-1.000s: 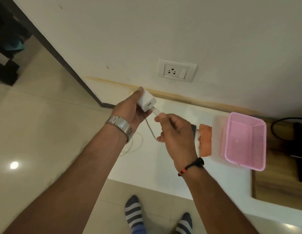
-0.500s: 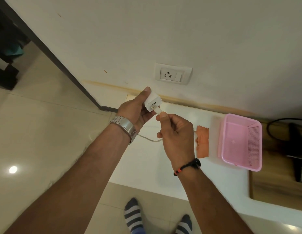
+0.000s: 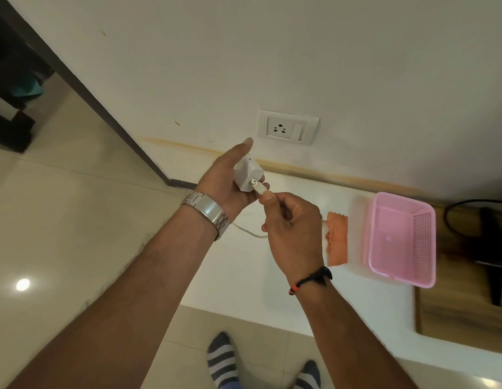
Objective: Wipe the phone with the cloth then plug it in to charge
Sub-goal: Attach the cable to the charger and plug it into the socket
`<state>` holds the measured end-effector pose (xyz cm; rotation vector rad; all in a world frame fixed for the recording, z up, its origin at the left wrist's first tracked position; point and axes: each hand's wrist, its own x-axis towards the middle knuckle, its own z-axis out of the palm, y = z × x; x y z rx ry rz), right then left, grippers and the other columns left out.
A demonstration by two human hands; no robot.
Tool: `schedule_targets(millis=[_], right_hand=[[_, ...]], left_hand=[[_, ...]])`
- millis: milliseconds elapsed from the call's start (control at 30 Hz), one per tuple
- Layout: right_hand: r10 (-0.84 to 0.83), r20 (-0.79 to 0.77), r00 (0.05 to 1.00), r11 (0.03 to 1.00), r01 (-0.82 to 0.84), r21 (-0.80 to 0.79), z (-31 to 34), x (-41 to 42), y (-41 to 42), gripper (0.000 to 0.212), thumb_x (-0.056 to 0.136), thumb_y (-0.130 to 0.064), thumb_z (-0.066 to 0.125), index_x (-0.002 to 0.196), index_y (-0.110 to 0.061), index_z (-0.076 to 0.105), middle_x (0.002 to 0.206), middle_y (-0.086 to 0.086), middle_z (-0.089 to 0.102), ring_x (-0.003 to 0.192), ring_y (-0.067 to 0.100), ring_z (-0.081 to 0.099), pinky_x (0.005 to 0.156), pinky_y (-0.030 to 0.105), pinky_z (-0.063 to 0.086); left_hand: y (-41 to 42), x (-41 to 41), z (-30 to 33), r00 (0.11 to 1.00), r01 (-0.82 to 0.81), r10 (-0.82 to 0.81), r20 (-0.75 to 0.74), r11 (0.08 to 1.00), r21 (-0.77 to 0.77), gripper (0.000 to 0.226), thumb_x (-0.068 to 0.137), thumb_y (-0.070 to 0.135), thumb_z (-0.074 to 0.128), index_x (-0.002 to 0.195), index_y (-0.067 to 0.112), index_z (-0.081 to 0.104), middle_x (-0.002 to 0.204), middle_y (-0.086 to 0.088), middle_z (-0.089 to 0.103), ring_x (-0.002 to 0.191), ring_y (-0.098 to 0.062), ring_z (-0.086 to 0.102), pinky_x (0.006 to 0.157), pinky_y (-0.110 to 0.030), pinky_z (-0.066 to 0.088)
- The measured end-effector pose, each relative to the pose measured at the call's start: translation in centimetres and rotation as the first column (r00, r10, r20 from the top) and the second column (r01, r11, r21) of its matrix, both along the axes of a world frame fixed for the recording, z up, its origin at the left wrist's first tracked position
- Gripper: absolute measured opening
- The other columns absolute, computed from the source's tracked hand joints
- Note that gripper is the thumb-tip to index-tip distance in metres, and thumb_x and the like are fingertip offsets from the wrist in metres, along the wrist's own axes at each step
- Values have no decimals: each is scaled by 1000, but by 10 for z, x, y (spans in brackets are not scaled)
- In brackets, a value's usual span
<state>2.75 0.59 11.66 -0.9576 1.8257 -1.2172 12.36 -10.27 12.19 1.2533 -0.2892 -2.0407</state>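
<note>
My left hand grips a white charger adapter above the white counter. My right hand pinches the white cable's USB plug, whose tip sits at the adapter's port. The white cable trails down onto the counter below my hands. An orange cloth lies flat on the counter just right of my right hand. The phone is hidden behind my right hand. A white wall socket with a switch is on the wall above my hands.
A pink plastic basket stands on the counter right of the cloth. A dark appliance with a black cord sits on a wooden surface at the far right. Tiled floor and my striped socks are below.
Both hands have risen slightly toward the wall socket. The adapter has tilted in my left hand, and the cable plug stays at its port.
</note>
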Motion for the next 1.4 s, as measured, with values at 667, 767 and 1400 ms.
schedule_targets(millis=[667,767,1400], right_hand=[[-163,351,922,980,111,165,10,3,-1,32,100,-33,62,74,-22,78,52,-8,57,49,3,61,62,24,60],[-183,334,925,977,134,166,9,3,-1,32,101,-33,62,77,-19,78,50,-9,57,48,4,62,64,28,60],[-224,257,940,972,198,122,-2,11,-5,39,101,-31,61,75,-6,75,50,-6,55,53,12,57,51,12,49]], left_hand=[[6,-6,-10,962,-59,27,-272,992,-108,41,93,23,35,122,2,56,98,-18,62,79,-35,60,70,-42,56],[8,-6,-13,957,-65,18,-290,986,-152,41,94,24,34,121,3,57,99,-17,63,81,-34,62,75,-45,56],[17,-24,-22,934,-142,84,-346,979,-147,43,96,27,34,119,5,63,92,-15,66,81,-31,64,104,-59,53]])
